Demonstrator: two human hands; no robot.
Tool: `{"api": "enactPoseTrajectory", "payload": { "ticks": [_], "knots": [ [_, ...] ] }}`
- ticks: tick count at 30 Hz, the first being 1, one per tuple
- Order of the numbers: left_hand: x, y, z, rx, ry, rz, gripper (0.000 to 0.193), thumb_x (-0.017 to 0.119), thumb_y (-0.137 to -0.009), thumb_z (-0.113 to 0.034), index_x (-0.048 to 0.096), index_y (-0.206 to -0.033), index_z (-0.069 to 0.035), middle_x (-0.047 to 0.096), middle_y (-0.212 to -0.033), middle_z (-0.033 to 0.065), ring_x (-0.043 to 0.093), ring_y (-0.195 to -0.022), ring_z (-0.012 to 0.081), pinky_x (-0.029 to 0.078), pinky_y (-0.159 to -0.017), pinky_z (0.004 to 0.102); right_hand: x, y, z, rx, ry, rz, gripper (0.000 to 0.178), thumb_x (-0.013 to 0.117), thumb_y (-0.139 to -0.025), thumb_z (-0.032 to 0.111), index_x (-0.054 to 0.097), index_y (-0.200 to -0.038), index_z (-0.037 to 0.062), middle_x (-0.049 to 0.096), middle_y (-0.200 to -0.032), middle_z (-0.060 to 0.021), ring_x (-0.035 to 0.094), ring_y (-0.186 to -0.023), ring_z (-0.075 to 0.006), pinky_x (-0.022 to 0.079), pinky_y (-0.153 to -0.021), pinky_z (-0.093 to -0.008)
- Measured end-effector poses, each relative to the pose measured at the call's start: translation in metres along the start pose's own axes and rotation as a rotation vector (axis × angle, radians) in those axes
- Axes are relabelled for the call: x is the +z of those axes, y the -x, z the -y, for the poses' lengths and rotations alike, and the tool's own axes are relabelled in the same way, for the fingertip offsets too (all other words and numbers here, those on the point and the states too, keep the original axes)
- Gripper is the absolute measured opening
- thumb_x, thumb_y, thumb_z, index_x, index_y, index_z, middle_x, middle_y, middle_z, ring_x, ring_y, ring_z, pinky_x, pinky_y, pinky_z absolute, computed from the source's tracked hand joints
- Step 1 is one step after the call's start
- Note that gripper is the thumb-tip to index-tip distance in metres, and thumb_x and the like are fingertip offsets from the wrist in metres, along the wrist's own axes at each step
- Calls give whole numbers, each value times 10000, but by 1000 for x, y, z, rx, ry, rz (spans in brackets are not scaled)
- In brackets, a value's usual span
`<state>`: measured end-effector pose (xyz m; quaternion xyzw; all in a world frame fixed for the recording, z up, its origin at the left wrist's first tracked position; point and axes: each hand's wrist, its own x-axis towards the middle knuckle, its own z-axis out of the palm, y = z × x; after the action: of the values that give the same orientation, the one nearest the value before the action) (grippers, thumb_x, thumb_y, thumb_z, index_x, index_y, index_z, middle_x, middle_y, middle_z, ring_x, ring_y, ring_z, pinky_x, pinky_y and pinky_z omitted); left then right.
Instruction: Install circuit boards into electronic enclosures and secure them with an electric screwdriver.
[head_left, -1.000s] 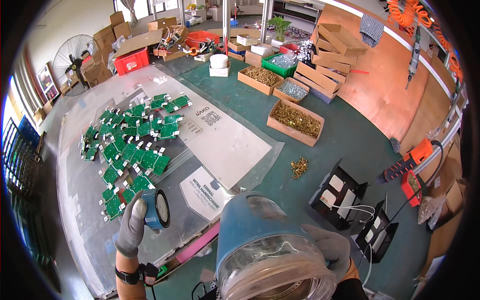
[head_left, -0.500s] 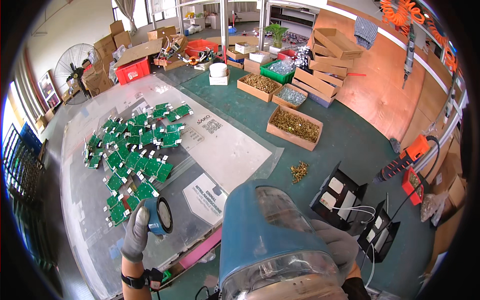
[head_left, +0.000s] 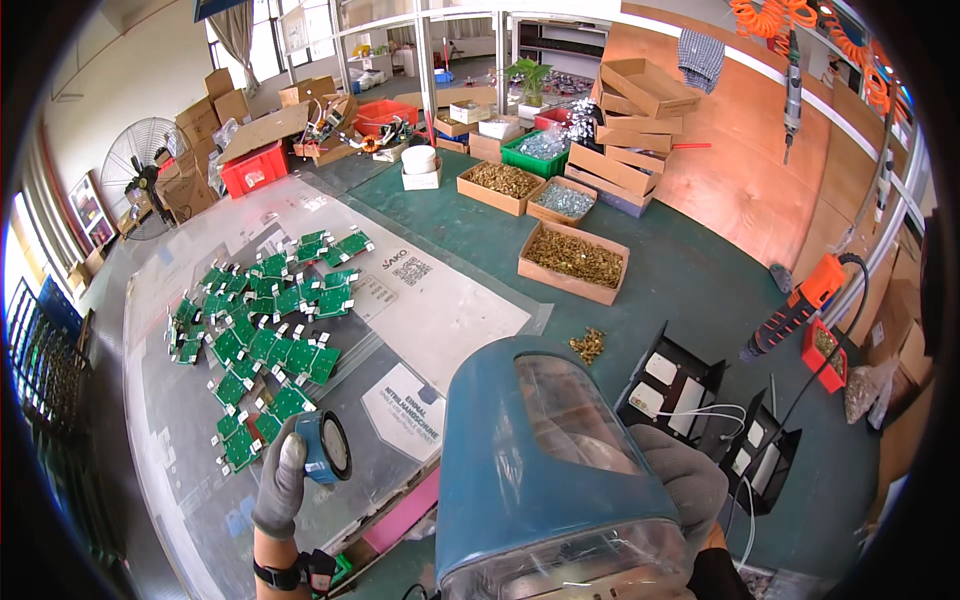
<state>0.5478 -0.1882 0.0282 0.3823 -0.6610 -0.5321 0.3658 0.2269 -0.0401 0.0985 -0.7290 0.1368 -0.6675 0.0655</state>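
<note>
My left hand point(head_left: 282, 478), in a grey glove, is closed round a short blue cylinder point(head_left: 325, 446) with a black rim and a pale round face. It is held above the near left part of the table. In front of me is a large blue plastic housing point(head_left: 490, 450) with a clear window in its top and a clear lower section; its exact kind I cannot make out. My right hand point(head_left: 685, 480), also gloved, is closed against the right side of this housing. Its fingertips are partly hidden. Several green circuit boards point(head_left: 265, 345) lie beyond my left hand.
Cardboard boxes of brass-coloured parts point(head_left: 572, 258) stand at the back, with a small loose pile point(head_left: 587, 345) nearer. Right of the housing lie open black cases point(head_left: 670, 380) with white cables. An orange-and-black power tool point(head_left: 795, 305) hangs at the right. A fan point(head_left: 140, 180) stands far left.
The view has shifted a little, so the background sits further left. The cylinder and the blue housing stay in my hands, with only slight movement.
</note>
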Motion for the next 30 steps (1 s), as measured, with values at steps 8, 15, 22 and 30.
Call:
{"api": "enactPoseTrajectory", "payload": {
  "ticks": [8, 15, 22, 30],
  "knots": [
    [2, 0, 2, 29, -58, -34, 716, 464, -961, -564, 478, -1313, 60, 597, -1155, 117, 541, -1073, 176, 411, -958, 308, -1, -10, 20, 57, 80, -22, 281, 770, -690, 239, 537, -678, 83, 508, -713, -49, 465, -636, -255, 342, -616, -381],
    [11, -3, -7, 65, -88, -2, 707, 468, -960, -553, 484, -1302, 65, 595, -1162, 126, 541, -1073, 186, 406, -959, 312, -5, 5, 7, 126, 82, -15, 237, 781, -678, 193, 596, -682, 44, 550, -669, -75, 523, -601, -260, 406, -586, -382],
    [12, -4, -4, 60, -99, -41, 715, 469, -951, -569, 492, -1292, 59, 596, -1147, 122, 545, -1058, 182, 420, -938, 307, -16, -21, 33, 303, 111, 50, 187, 792, -680, 134, 656, -686, 6, 586, -623, -104, 575, -551, -270, 463, -553, -388],
    [22, -11, -20, 104, -114, 8, 786, 475, -907, -647, 499, -1279, 45, 593, -1115, 108, 545, -1038, 170, 425, -920, 300, -7, -10, 19, 54, 82, -63, 269, 742, -687, 259, 539, -677, 84, 534, -722, -55, 475, -670, -253, 344, -608, -374]
  ]
}}
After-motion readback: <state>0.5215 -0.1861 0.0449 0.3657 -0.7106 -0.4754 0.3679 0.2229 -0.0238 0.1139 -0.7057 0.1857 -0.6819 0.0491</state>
